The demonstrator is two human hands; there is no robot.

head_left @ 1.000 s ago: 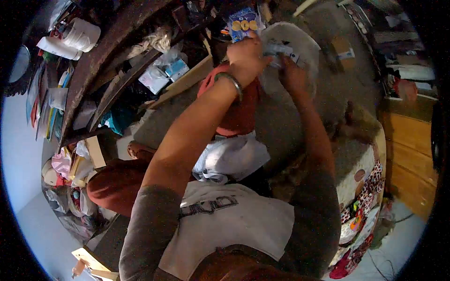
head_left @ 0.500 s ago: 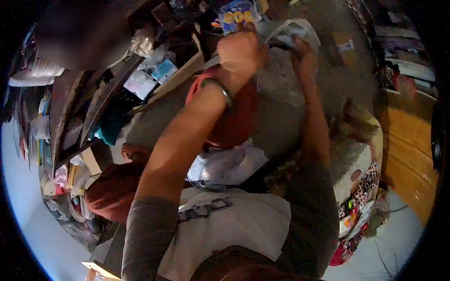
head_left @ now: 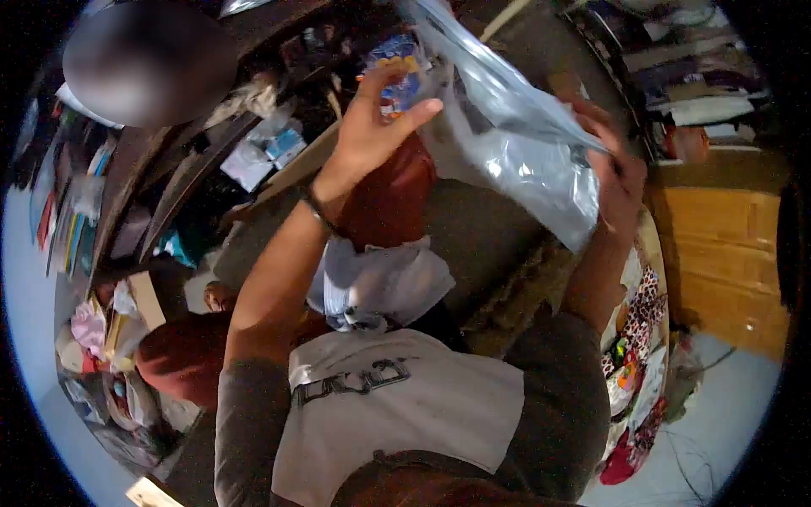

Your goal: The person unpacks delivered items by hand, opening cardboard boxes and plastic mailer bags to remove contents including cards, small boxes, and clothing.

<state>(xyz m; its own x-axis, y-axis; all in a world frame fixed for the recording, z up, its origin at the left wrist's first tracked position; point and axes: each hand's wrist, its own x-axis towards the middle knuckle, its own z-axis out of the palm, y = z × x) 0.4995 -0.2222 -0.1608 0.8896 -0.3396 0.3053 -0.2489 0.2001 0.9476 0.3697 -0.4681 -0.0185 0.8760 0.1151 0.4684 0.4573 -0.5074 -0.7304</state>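
A clear plastic bag [head_left: 545, 182] hangs raised in front of me, shiny and partly spread. My right hand [head_left: 615, 165] is closed on its right edge. My left hand [head_left: 376, 127], with a dark bangle at the wrist, is left of the bag with thumb and fingers apart. Behind those fingers lies a blue printed packet [head_left: 405, 63] with yellow lettering, partly covered by the hand. I cannot tell whether the fingertips touch it. On my lap rests a whitish plastic bag [head_left: 384, 279] with something pale inside.
Dark wooden shelving [head_left: 139, 190] with papers and bags stands at the left. White and blue boxes [head_left: 253, 160] lie near it. Wooden drawers [head_left: 718, 253] are at the right, beside a leopard-print cloth [head_left: 646, 304]. A person's blurred head is at the upper left.
My right hand has lifted the clear bag off the floor, up and to the right. My left hand has moved left and down, and its fingers have spread.
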